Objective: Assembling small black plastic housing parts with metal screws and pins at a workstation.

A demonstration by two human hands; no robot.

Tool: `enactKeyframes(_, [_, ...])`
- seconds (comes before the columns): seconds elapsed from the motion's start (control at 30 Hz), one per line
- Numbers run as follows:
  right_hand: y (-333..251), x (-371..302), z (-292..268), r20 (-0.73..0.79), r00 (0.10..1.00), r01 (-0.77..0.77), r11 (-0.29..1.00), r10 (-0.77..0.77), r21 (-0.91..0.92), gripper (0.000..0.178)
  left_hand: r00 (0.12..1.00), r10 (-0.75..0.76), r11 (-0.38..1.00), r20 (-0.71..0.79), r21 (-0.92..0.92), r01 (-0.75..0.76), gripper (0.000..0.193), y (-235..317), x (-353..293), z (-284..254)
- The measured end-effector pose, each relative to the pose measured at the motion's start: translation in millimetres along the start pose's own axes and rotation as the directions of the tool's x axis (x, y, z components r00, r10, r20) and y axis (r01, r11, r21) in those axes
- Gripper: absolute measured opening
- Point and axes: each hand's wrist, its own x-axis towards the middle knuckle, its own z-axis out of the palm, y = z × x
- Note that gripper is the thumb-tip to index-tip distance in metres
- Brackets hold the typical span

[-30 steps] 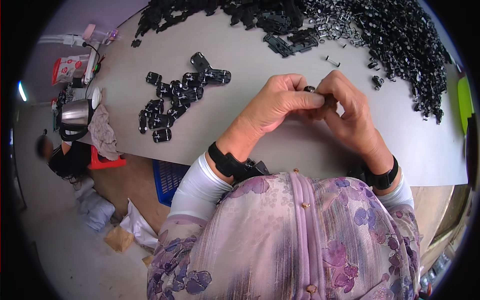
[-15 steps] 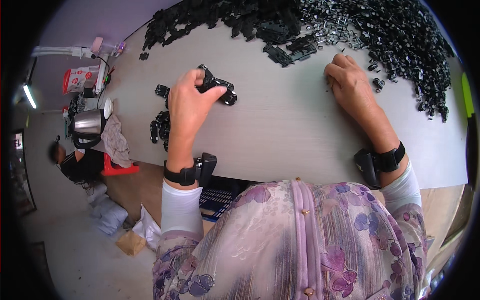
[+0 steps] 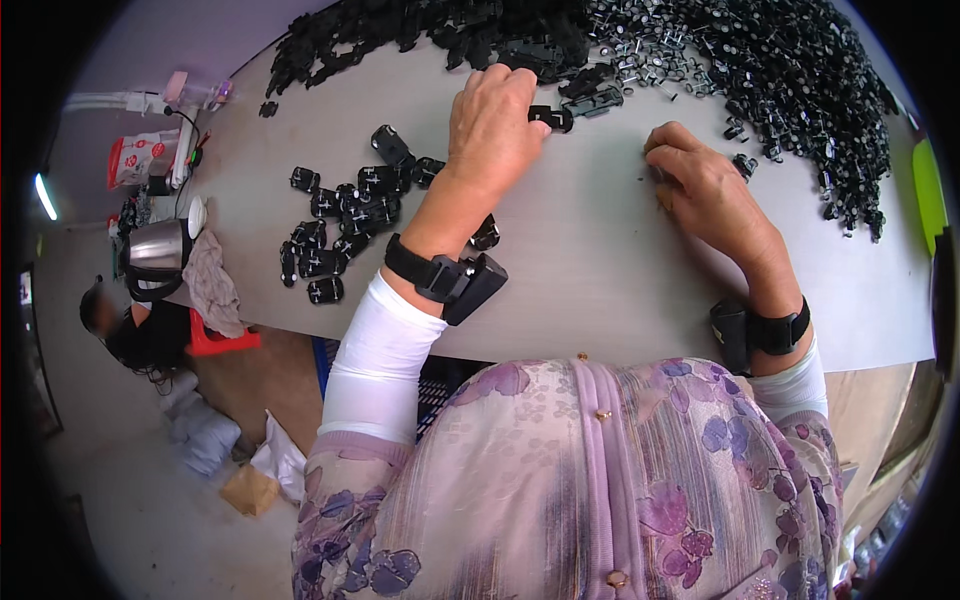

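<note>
My left hand (image 3: 495, 120) reaches to the far middle of the table, its fingers bent down at the edge of a heap of flat black plastic car chassis (image 3: 535, 58). Between its thumb and fingers is a black toy car chassis (image 3: 550, 119). My right hand (image 3: 695, 180) rests on the right part of the table with curled fingers; what is in them is hidden. Close to its knuckles lies a small black wheel pair (image 3: 744, 166). Left of my left forearm, several black chassis with wheels (image 3: 360, 200) lie in a loose group.
A large heap of black wheels on metal axles (image 3: 790, 80) fills the far right. On the left stand a steel kettle (image 3: 158, 245), a cloth (image 3: 213, 280) and a red-and-white bag (image 3: 143, 158). Another person (image 3: 140, 325) is farther left, beside a red stool (image 3: 222, 335).
My left hand has moved right and away from me, from the wheeled chassis to the heap's edge. The chassis it held is out of it. My right hand has shifted slightly nearer.
</note>
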Motion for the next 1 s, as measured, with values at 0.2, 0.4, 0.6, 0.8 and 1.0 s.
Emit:
enactKeyframes(0.2, [-2.0, -2.4, -6.2, 0.010, 0.996, -0.089, 0.994, 0.088, 0.066, 0.024, 0.958, -0.251, 0.834, 0.140, -0.471, 0.287, 0.024, 34.5, -16.6, -20.1])
enactKeyframes(0.4, [-18.1, -2.0, -6.4, -0.232, 0.970, 0.131, 0.966, -0.078, 0.223, 0.031, 0.846, -0.194, 0.174, 0.496, -0.831, 0.528, 0.011, 48.4, -26.0, -12.2])
enactKeyframes(0.6, [-25.0, -1.6, 2.6, -0.244, 0.950, 0.219, 0.974, -0.197, 0.066, 0.032, 0.729, -0.038, -0.196, 0.683, -0.720, 0.665, 0.017, 46.8, -28.7, -8.2])
enactKeyframes(0.8, [-27.6, -6.5, 6.3, -0.215, 0.956, 0.227, 0.969, -0.202, 0.101, 0.026, 0.665, 0.136, -0.419, 0.734, -0.566, 0.710, 0.013, 42.0, -36.4, 5.3])
enactKeyframes(1.0, [-22.0, -18.7, 9.6, -0.202, 0.955, 0.237, 0.969, -0.219, 0.070, 0.019, 0.627, 0.167, -0.554, 0.761, -0.454, 0.698, 0.017, 53.0, -46.8, 18.0])
